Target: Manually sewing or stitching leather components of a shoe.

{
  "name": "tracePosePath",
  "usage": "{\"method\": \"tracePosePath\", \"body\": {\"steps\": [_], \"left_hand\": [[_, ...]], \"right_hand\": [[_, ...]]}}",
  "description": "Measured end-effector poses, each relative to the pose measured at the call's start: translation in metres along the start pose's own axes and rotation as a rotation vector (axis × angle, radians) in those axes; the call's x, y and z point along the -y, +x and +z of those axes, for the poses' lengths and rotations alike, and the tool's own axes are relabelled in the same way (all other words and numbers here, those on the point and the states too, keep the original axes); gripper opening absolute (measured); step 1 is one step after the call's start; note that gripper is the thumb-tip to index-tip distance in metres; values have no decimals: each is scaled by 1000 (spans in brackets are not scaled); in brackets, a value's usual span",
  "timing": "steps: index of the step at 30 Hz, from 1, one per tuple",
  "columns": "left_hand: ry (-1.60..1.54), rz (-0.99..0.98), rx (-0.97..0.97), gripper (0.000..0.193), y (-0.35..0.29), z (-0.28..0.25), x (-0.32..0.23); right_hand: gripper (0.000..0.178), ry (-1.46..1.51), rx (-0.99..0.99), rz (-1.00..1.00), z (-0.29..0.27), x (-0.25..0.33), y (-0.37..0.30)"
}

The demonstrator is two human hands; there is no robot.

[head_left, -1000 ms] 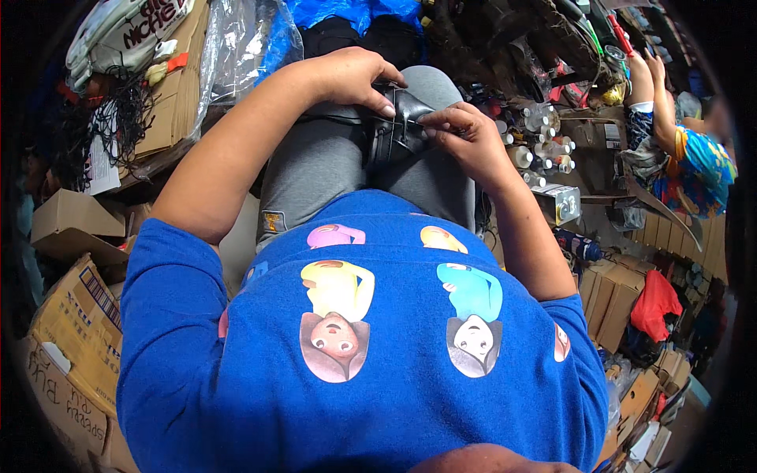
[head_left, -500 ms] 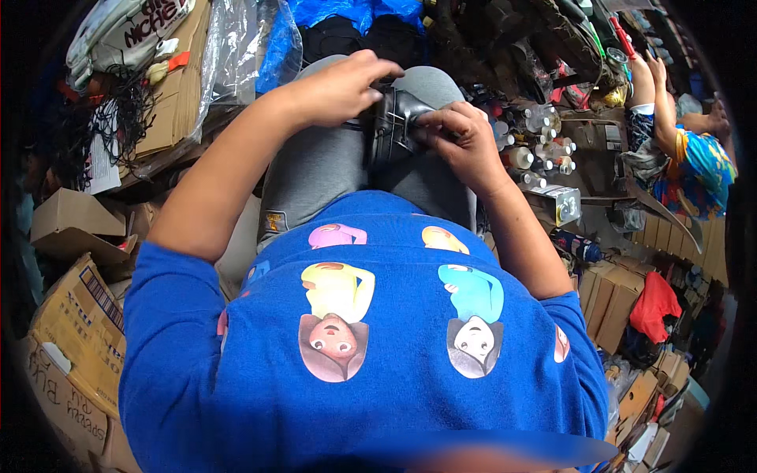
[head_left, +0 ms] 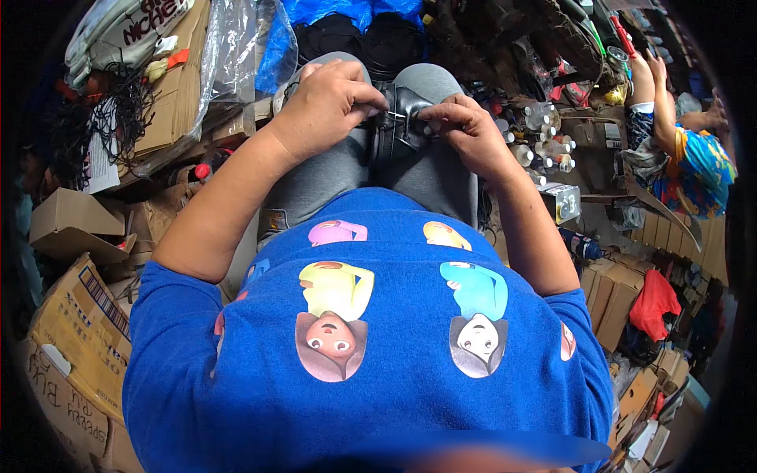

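A shiny black leather shoe (head_left: 399,140) rests across my lap, between my grey-clad thighs. My left hand (head_left: 331,106) is at its left side, thumb and forefinger pinched together. From those fingertips a thin pale thread (head_left: 394,116) runs over the top of the shoe. On the other side, my right hand (head_left: 471,135) is closed in a pinch against the shoe's right edge. Whatever its fingertips hold is hidden or too small to make out.
Several capped plastic bottles (head_left: 544,138) stand to the right of my knee. Flattened cardboard (head_left: 169,118) and tangled black cords (head_left: 122,114) lie at the left. An open carton (head_left: 75,221) is lower left. Another person in a colourful shirt (head_left: 702,169) is at the far right.
My left hand has drawn back from above the shoe to its left side, and its fingers have closed. A pale thread now shows. My right hand has shifted slightly, staying beside the shoe.
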State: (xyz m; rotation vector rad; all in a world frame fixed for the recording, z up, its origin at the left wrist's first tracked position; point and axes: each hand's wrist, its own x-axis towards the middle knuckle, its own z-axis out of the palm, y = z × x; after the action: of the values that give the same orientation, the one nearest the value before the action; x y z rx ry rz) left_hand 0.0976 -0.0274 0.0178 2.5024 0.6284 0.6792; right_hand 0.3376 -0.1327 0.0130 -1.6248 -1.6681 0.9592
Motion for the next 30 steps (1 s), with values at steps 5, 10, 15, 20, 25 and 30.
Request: {"method": "tracePosePath", "body": {"steps": [5, 10, 15, 20, 25, 30], "left_hand": [[37, 43, 4, 16, 3, 5, -1], [31, 20, 64, 12, 3, 6, -2], [-40, 5, 101, 19, 1, 5, 6], [-395, -99, 39, 24, 3, 19, 9], [-603, -335, 57, 17, 6, 30, 1], [-286, -64, -58, 13, 14, 25, 1]], "right_hand": [[45, -4, 0, -9, 1, -2, 1], [40, 52, 20, -2, -1, -2, 1], [32, 47, -1, -22, 3, -5, 2], [28, -50, -72, -70, 11, -8, 3], [22, 52, -188, -43, 26, -7, 3], [14, 73, -209, 38, 23, -8, 4]]}}
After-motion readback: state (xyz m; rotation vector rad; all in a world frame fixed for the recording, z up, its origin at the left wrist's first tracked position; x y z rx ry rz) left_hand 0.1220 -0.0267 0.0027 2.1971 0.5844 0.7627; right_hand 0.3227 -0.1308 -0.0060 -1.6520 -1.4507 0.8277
